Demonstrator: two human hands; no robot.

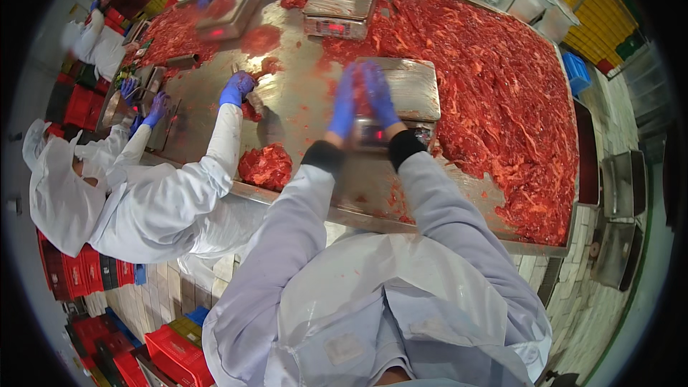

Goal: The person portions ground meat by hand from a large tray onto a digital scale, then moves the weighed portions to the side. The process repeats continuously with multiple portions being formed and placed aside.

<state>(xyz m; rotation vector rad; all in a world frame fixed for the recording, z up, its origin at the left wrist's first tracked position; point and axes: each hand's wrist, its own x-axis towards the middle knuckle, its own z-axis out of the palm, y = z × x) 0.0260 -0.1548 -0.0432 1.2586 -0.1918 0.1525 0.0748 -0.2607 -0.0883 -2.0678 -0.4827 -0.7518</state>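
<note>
My left hand [344,103] and my right hand [378,94], both in blue gloves, face each other over the left part of a steel-topped digital scale [413,88]. Pressed between them is a portion of raw red meat [361,88], blurred and partly hidden by the fingers. The scale's red display shows between my wrists. A large spread of raw meat strips [494,97] covers the right side of the steel table [306,91]. To the left of my forearms, near the front edge, lies a separate heap of meat [265,166].
A co-worker [156,199] stands close on the left, one gloved hand [236,88] reaching over the table. Two more scales [339,11] [228,16] stand at the far side, where other co-workers' gloved hands rest or move. Red crates [177,355] stand on the floor at lower left.
</note>
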